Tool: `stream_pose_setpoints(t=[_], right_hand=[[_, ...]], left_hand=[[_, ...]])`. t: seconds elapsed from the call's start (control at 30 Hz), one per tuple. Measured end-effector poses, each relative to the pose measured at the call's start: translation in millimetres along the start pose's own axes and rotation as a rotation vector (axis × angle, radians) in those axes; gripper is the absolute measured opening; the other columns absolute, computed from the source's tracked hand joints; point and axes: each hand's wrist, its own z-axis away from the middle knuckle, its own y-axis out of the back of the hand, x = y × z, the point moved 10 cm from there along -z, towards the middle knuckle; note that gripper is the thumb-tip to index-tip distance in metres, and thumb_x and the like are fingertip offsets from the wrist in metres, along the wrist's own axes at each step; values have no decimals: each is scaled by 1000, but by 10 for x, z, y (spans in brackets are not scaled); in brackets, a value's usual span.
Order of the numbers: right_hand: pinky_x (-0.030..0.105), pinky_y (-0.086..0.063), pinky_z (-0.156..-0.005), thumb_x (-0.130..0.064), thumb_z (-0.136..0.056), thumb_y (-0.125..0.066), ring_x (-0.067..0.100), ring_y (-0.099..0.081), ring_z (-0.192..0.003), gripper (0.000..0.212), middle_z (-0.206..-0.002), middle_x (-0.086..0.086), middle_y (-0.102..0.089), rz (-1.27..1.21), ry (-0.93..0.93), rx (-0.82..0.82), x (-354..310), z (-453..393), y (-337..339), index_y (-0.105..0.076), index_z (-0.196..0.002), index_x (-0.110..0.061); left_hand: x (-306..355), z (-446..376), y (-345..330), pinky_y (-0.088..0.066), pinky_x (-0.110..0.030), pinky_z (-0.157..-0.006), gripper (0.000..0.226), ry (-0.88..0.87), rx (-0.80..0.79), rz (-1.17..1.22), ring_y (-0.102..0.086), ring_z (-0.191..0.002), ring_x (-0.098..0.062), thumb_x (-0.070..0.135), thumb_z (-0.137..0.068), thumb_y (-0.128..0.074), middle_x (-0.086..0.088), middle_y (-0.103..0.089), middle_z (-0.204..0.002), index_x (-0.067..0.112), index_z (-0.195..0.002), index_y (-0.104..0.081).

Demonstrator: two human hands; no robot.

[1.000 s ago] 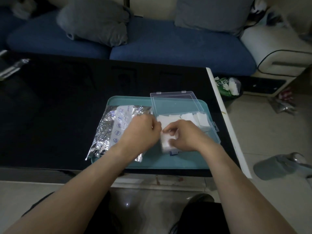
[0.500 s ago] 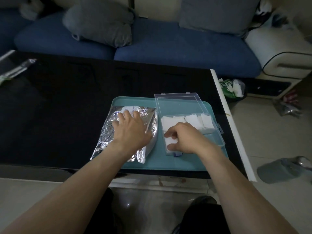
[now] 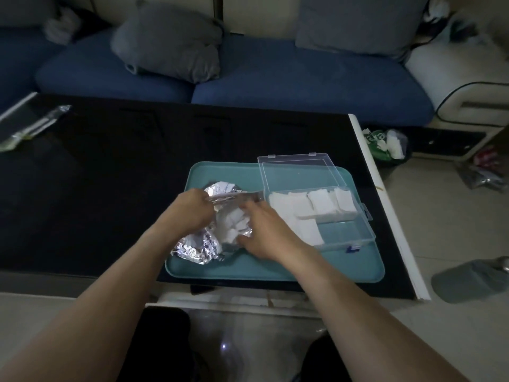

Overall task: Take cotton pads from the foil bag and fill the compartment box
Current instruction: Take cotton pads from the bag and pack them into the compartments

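The crinkled silver foil bag [image 3: 198,248] lies on the left half of a teal tray [image 3: 248,267]. My left hand [image 3: 190,209] grips the bag's upper edge and holds its mouth open. My right hand [image 3: 264,230] reaches into the mouth, fingers curled around white cotton pads [image 3: 232,226] inside. To the right stands the clear compartment box [image 3: 344,232] with its lid [image 3: 300,172] tipped back. White pads fill its rear compartments and the front left one; the front right compartment shows bare.
The tray sits on a black glossy table [image 3: 110,194] near its right white edge [image 3: 385,205]. A foil wrapper [image 3: 35,125] lies far left. A blue sofa with grey cushions [image 3: 170,40] is behind. A bin with rubbish [image 3: 385,144] stands on the floor at right.
My left hand went from lying flat on the bag to gripping and lifting its edge. My right hand left the box and moved left into the bag's mouth.
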Motion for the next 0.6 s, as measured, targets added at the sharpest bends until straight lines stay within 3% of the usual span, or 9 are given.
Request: stream_pose_setpoints(t=[0.1,0.27,0.43,0.5,0.6], right_hand=[[30,-40,-103,-19,-84,-78,26,-49,-127,82,-144,10,-42,-56,-32,-10,16,-86,-81,-35,-153,-19],[26,-44,-77,-35,-76,-86,16,-64,-99,46,-113,-1,-71,-122,-44,97,-49,-169,-47,-72,-113,-13],[21,-38,-71,-26,-75,-83,14,-62,-88,29,-105,0,-74,-125,-73,127,-95,-170,-85,-74,-100,-13],[22,-40,-71,-21,-76,-81,17,-64,-90,23,-102,1,-74,-132,-83,158,-89,-163,-95,-74,-97,-15],[20,-41,-69,-8,-74,-79,10,-62,-79,14,-90,-2,-73,-181,-65,168,-127,-150,-124,-76,-84,-16]], left_hand=[[-35,-12,-2,-50,-30,-54,16,-6,-15,48,-64,-65,-24,9,-93,-50,-13,-65,-81,3,-88,-65],[-37,-30,-12,-39,-27,-54,23,-2,-28,133,-53,-59,-18,16,-96,-51,-7,-61,-71,7,-80,-66],[-29,-38,-36,-36,-27,-53,24,16,-38,152,-49,-59,-18,15,-96,-51,-7,-57,-68,6,-79,-65],[-41,-51,-43,-37,-27,-54,24,22,-42,143,-50,-59,-20,14,-95,-49,-9,-58,-71,5,-81,-65],[-78,-80,-39,-41,-28,-58,19,39,-34,156,-55,-63,-23,13,-93,-50,-13,-63,-80,4,-87,-66]])
